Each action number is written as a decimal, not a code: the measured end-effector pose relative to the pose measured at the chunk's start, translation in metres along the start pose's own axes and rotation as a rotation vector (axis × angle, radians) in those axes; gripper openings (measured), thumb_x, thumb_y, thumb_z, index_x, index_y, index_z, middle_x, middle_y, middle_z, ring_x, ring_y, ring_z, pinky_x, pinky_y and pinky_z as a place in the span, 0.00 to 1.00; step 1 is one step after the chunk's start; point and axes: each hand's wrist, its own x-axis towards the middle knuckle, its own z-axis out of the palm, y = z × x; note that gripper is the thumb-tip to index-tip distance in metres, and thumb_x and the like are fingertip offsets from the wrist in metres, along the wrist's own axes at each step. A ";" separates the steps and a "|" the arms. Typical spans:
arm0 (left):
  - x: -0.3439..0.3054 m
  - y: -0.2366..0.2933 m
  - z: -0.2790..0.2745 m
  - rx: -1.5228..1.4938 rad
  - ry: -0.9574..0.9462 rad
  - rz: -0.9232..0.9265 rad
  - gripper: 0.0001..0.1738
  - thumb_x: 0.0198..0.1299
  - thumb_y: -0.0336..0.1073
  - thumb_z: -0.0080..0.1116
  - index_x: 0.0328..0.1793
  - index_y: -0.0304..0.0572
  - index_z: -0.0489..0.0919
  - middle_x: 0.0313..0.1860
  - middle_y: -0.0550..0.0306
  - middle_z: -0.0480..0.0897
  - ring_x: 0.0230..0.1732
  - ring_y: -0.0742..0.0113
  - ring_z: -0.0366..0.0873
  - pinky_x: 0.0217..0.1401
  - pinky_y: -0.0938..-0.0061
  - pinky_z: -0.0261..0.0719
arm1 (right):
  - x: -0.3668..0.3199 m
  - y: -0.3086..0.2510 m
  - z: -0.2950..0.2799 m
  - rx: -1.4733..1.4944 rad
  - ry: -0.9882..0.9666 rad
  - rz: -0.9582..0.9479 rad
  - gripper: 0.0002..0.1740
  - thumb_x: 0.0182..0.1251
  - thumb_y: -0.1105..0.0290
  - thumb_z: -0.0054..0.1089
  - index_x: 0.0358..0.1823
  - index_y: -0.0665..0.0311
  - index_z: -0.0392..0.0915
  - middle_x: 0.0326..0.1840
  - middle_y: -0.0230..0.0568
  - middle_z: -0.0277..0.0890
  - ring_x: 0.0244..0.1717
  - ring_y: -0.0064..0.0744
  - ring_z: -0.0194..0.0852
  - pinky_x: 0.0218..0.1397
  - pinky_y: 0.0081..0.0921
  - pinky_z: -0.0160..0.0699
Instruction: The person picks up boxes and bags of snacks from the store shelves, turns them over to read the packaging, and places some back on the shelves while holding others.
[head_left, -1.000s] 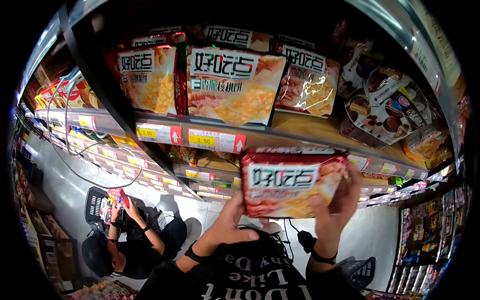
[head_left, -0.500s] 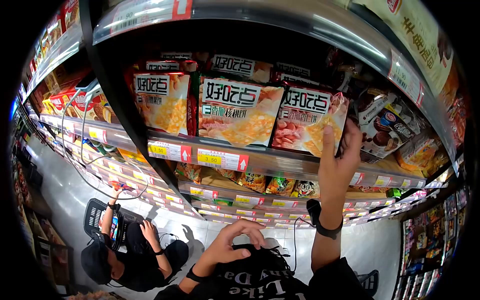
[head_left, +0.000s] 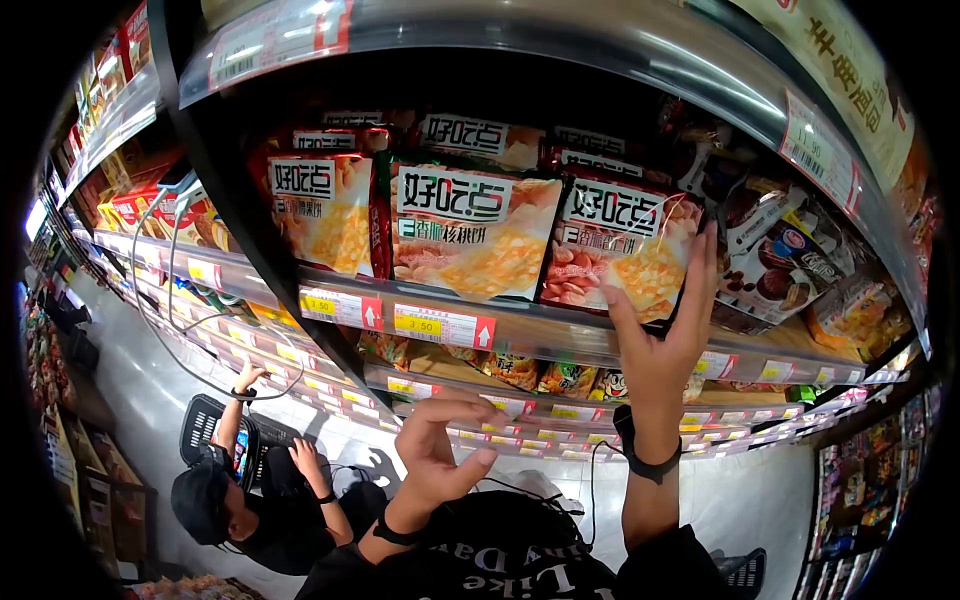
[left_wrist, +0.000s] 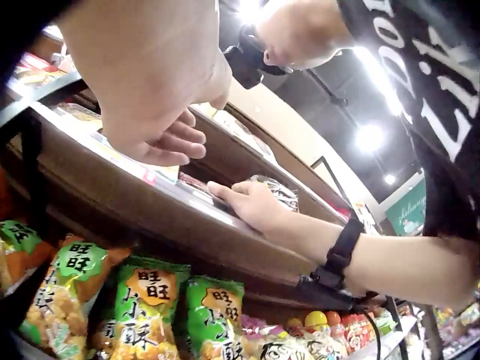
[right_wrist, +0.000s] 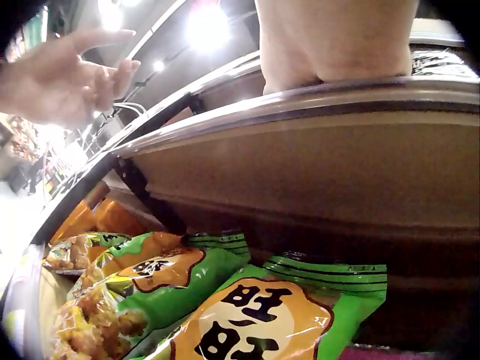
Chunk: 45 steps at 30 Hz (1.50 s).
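A red biscuit packet [head_left: 628,245] stands upright at the right end of the front row on the shelf, its printed face toward me. My right hand [head_left: 660,355] is at its right side, with straight fingers along the right edge and the thumb near the lower front. A larger biscuit packet [head_left: 470,235] stands beside it on the left, and another packet [head_left: 320,215] farther left. My left hand [head_left: 440,450] hovers below the shelf in front of my chest, holding nothing, fingers loosely bent. In the right wrist view, the shelf edge hides my right fingers.
Dark snack packages [head_left: 775,260] lie right of the biscuits. The shelf's price rail [head_left: 560,335] runs along the front, and a shelf above [head_left: 560,45] overhangs. Green snack bags [right_wrist: 255,315] fill the shelf below. Another person [head_left: 270,510] crouches at lower left beside a basket [head_left: 203,430].
My right hand put the red packet, earlier between both hands, onto the shelf; its fingers have since straightened from around it. My left hand let go and stayed low.
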 end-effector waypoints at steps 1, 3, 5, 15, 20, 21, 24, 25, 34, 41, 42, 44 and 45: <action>0.010 -0.002 0.006 0.088 0.054 0.137 0.25 0.58 0.29 0.76 0.60 0.31 0.78 0.54 0.39 0.86 0.52 0.55 0.86 0.60 0.62 0.82 | -0.001 0.001 -0.001 -0.020 0.003 -0.076 0.53 0.60 0.65 0.84 0.82 0.74 0.61 0.85 0.66 0.60 0.84 0.64 0.61 0.82 0.51 0.64; 0.031 0.001 0.010 0.333 0.101 0.340 0.28 0.54 0.32 0.80 0.59 0.34 0.78 0.58 0.40 0.83 0.60 0.50 0.82 0.63 0.60 0.79 | -0.001 0.006 0.001 -0.016 0.057 -0.233 0.48 0.61 0.66 0.84 0.79 0.72 0.66 0.82 0.63 0.66 0.82 0.64 0.65 0.81 0.54 0.67; 0.052 0.008 0.017 0.616 0.189 0.416 0.34 0.52 0.36 0.83 0.63 0.38 0.77 0.65 0.40 0.79 0.66 0.46 0.78 0.65 0.58 0.78 | 0.000 0.010 0.001 -0.008 0.035 -0.276 0.44 0.62 0.69 0.83 0.77 0.73 0.69 0.80 0.61 0.69 0.80 0.64 0.67 0.80 0.55 0.68; 0.118 0.014 0.040 1.153 0.469 0.371 0.64 0.49 0.45 0.87 0.88 0.41 0.58 0.87 0.32 0.54 0.87 0.38 0.52 0.85 0.48 0.55 | 0.001 0.004 0.000 -0.015 -0.048 -0.263 0.17 0.62 0.78 0.73 0.54 0.67 0.88 0.67 0.52 0.84 0.75 0.57 0.77 0.77 0.57 0.71; 0.125 0.005 0.044 1.251 0.463 0.309 0.62 0.51 0.50 0.85 0.88 0.42 0.60 0.86 0.28 0.55 0.84 0.31 0.55 0.83 0.42 0.56 | -0.001 0.006 0.003 -0.047 -0.037 -0.275 0.17 0.65 0.79 0.68 0.55 0.67 0.89 0.66 0.52 0.85 0.74 0.57 0.78 0.79 0.58 0.69; 0.126 0.004 0.044 1.249 0.484 0.325 0.61 0.49 0.48 0.86 0.86 0.41 0.63 0.84 0.28 0.58 0.82 0.33 0.59 0.81 0.44 0.59 | -0.002 0.006 0.002 -0.050 -0.035 -0.267 0.17 0.65 0.79 0.67 0.55 0.67 0.89 0.66 0.52 0.85 0.74 0.57 0.78 0.79 0.58 0.69; 0.129 -0.001 0.043 1.132 0.527 0.386 0.60 0.47 0.45 0.86 0.84 0.40 0.65 0.82 0.31 0.60 0.80 0.37 0.61 0.79 0.48 0.62 | -0.002 0.005 0.003 -0.059 -0.031 -0.261 0.17 0.65 0.80 0.66 0.55 0.67 0.89 0.66 0.51 0.86 0.74 0.57 0.79 0.79 0.59 0.69; 0.131 -0.003 0.043 1.120 0.549 0.413 0.58 0.46 0.42 0.86 0.83 0.39 0.66 0.79 0.34 0.63 0.80 0.41 0.62 0.78 0.52 0.63 | -0.002 0.005 0.002 -0.065 -0.033 -0.258 0.17 0.65 0.80 0.66 0.55 0.67 0.89 0.66 0.51 0.86 0.74 0.57 0.79 0.78 0.59 0.69; 0.112 0.001 0.046 0.464 0.556 0.565 0.69 0.40 0.52 0.84 0.84 0.30 0.54 0.81 0.30 0.58 0.81 0.38 0.61 0.84 0.49 0.60 | -0.003 0.002 0.002 -0.058 -0.028 -0.254 0.16 0.65 0.79 0.66 0.55 0.67 0.88 0.67 0.52 0.85 0.74 0.57 0.78 0.78 0.61 0.69; 0.056 0.005 0.053 -0.345 0.248 0.228 0.70 0.40 0.53 0.85 0.84 0.32 0.54 0.81 0.29 0.57 0.82 0.37 0.60 0.84 0.48 0.61 | -0.005 0.001 0.002 -0.011 -0.034 -0.261 0.19 0.66 0.78 0.66 0.59 0.65 0.86 0.68 0.53 0.84 0.72 0.59 0.79 0.79 0.61 0.67; 0.056 0.005 0.050 -0.345 0.241 0.239 0.70 0.40 0.53 0.86 0.84 0.32 0.54 0.81 0.29 0.57 0.82 0.37 0.60 0.84 0.48 0.61 | -0.007 0.003 0.005 -0.001 -0.010 -0.249 0.18 0.66 0.78 0.66 0.58 0.65 0.86 0.68 0.53 0.84 0.72 0.59 0.79 0.79 0.61 0.67; 0.056 0.000 0.048 -0.334 0.237 0.261 0.71 0.40 0.54 0.86 0.84 0.32 0.54 0.81 0.29 0.57 0.82 0.37 0.60 0.84 0.48 0.61 | -0.008 0.001 0.004 -0.053 -0.019 -0.237 0.18 0.67 0.77 0.66 0.58 0.65 0.86 0.68 0.54 0.84 0.72 0.60 0.79 0.80 0.60 0.66; 0.057 0.002 0.045 -0.316 0.238 0.277 0.71 0.40 0.54 0.86 0.84 0.32 0.54 0.81 0.28 0.57 0.82 0.37 0.60 0.84 0.48 0.61 | -0.006 -0.002 0.002 -0.035 -0.027 -0.245 0.17 0.67 0.77 0.66 0.57 0.65 0.86 0.68 0.54 0.84 0.72 0.60 0.79 0.80 0.60 0.66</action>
